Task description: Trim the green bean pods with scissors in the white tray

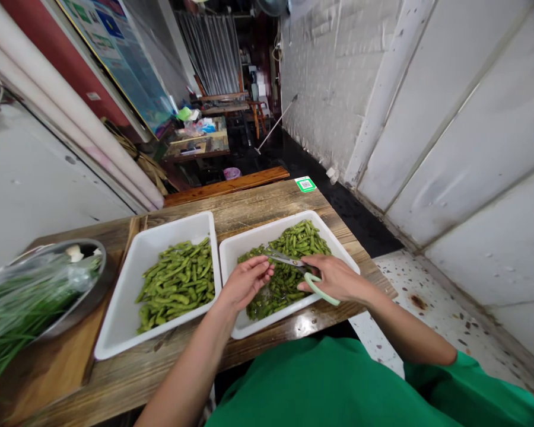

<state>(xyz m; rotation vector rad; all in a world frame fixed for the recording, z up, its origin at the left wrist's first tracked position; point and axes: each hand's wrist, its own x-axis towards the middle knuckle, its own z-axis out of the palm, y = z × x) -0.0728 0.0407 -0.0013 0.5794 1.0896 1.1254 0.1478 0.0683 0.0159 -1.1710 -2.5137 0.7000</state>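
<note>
My right hand [331,277] grips a pair of scissors [289,259] with pale green handles, its blades pointing left. At the blade tips is my left hand [248,280], thumb and fingers pinched together; whatever they hold is too small to make out. Both hands are above a white tray [338,237] of green edamame pods [300,240], which look wet, with some water near the front. To its left, a second white tray [120,296] contains another heap of edamame pods [178,281].
On the left, a metal bowl [100,261] with bagged green stalks [31,296] stands on a wooden board [66,367]. A green QR-code card [305,184] lies at the table's far right corner. Beyond are a bench [231,182] and a cluttered table [204,142].
</note>
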